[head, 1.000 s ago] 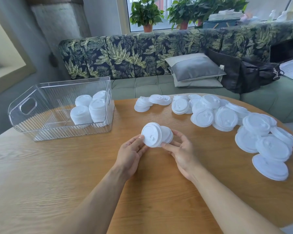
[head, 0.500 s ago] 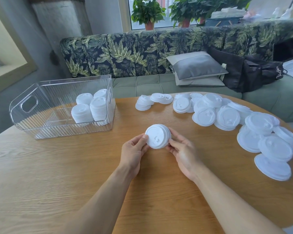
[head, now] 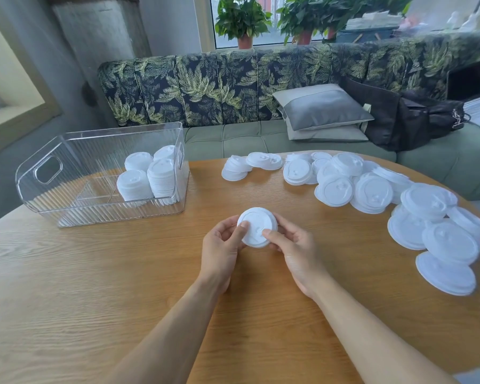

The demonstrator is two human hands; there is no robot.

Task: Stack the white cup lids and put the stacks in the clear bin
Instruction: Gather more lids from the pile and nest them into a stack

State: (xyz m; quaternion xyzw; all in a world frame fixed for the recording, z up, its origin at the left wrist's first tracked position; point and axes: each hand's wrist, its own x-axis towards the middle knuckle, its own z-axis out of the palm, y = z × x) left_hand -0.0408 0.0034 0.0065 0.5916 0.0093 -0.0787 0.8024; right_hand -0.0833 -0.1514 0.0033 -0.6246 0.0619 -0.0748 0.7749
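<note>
A small stack of white cup lids [head: 257,225] is held over the middle of the round wooden table [head: 94,286]. My left hand [head: 222,245] grips its left side with the thumb on top. My right hand [head: 294,250] grips its right side, thumb also on top. The clear bin [head: 67,189] stands at the table's back left and holds several stacks of lids [head: 150,178] in its right end. Several loose lids and short stacks [head: 372,195] lie spread along the table's back and right side.
A leaf-patterned sofa [head: 233,87] with a grey cushion [head: 324,109] and a black bag [head: 410,117] runs behind the table. Potted plants [head: 244,20] stand on the window sill. The left half of the bin has no lids in it.
The two halves of the held stack have been pushed together into one stack. It has turned flatter, top face toward me, and both thumbs now rest on it.
</note>
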